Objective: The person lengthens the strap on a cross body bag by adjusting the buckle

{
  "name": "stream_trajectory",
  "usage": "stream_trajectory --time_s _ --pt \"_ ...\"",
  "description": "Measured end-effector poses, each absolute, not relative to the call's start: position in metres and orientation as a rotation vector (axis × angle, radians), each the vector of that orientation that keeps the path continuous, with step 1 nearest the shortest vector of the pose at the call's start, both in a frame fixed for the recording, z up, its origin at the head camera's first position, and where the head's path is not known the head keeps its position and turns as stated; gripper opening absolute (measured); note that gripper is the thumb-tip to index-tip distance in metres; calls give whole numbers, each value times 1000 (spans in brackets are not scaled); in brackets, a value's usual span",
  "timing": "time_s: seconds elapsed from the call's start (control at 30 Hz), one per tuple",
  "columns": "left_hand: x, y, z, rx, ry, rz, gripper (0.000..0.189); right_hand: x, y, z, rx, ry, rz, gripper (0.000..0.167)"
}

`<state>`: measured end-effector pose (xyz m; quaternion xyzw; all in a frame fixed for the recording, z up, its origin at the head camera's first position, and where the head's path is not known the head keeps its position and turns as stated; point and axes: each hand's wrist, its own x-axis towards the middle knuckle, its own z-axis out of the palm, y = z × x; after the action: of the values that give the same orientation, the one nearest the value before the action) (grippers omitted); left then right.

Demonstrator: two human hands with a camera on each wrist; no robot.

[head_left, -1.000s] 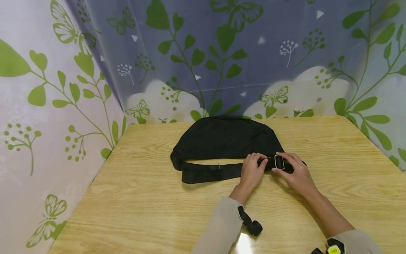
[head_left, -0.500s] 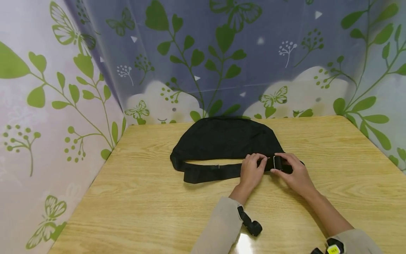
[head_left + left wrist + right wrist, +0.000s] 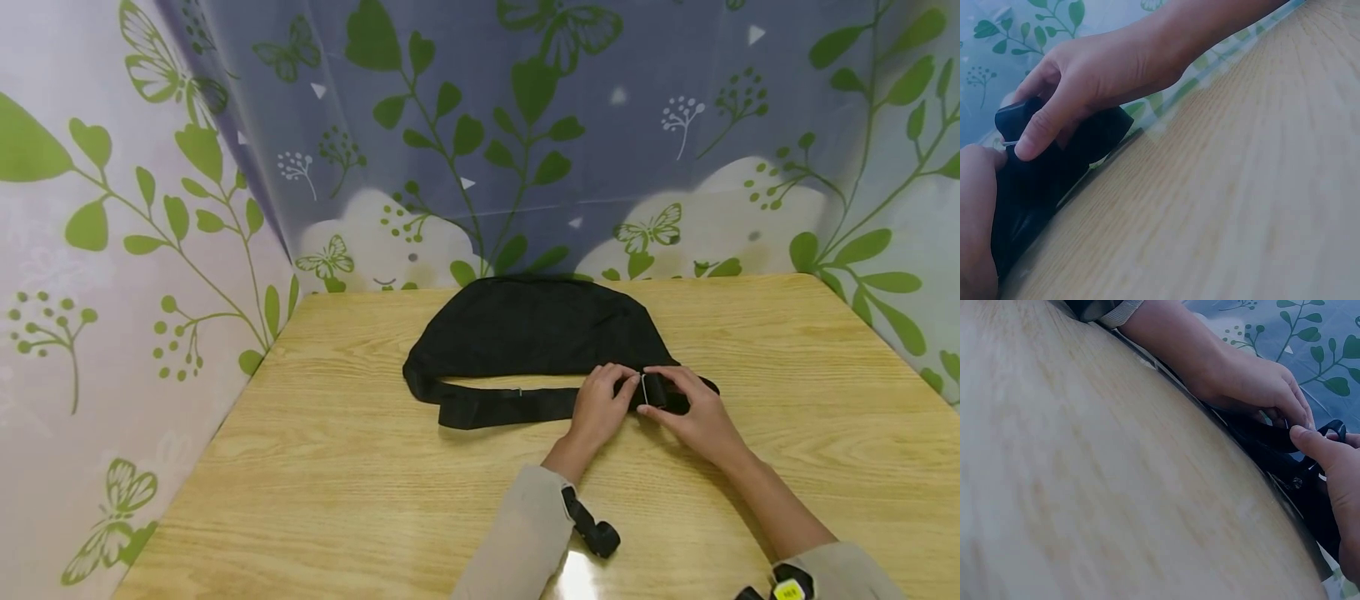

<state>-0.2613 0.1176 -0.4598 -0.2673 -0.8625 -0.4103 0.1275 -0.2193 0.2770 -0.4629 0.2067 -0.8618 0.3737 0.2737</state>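
A black waist bag point(image 3: 540, 329) lies flat on the wooden table, with its black strap point(image 3: 487, 410) stretched along its near side. At the strap's right part, my left hand point(image 3: 600, 404) pinches the webbing between thumb and fingertips. Right beside it, my right hand point(image 3: 697, 412) holds the metal strap slider point(image 3: 643, 390), thumb below and fingers above, where the webbing bulges into a small loop point(image 3: 656, 390). The left wrist view shows the right thumb against the slider's edge point(image 3: 1010, 144). Both hands' fingertips nearly meet in the right wrist view.
The wooden table point(image 3: 337, 500) extends around the bag. A second small metal piece point(image 3: 519, 392) sits on the strap further left. Patterned cloth walls point(image 3: 420, 167) stand behind and at the sides. Both wrists wear black camera mounts point(image 3: 596, 529).
The slider and right fingers have shifted slightly left, toward the left hand. Webbing now bulges at the slider, covering its right side. The strap's left fold has slid a little to the right.
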Motion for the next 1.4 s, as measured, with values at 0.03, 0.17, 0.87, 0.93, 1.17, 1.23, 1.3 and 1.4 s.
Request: stream_trajectory --time_s 0.03,0.17,0.87,0.93,1.17,1.23,1.3,1.4 --pt "-261 118 -460 -771 -2507 -1195 24 -219 277 -463 548 -2320 1008 57" --pt "-261 117 -461 -722 -2495 -1204 22 -219 276 -461 501 -2316 1035 55" --pt "-263 118 -462 -704 -2466 -1218 20 -219 277 -459 433 -2294 1099 53" --pt "-263 118 -462 -692 -2469 -1214 20 -218 277 -459 424 -2287 1098 53" --pt "-262 118 -461 -724 -2484 -1259 22 -219 279 -462 451 -2330 1078 53" --pt "-262 118 -461 -733 -2487 -1273 23 -219 279 -462 461 -2337 1072 53" --pt "-262 118 -461 -732 -2486 -1276 23 -219 279 -462 466 -2326 1077 52" --pt "-262 118 -461 -711 -2480 -1256 22 -219 278 -462 452 -2294 1073 52"
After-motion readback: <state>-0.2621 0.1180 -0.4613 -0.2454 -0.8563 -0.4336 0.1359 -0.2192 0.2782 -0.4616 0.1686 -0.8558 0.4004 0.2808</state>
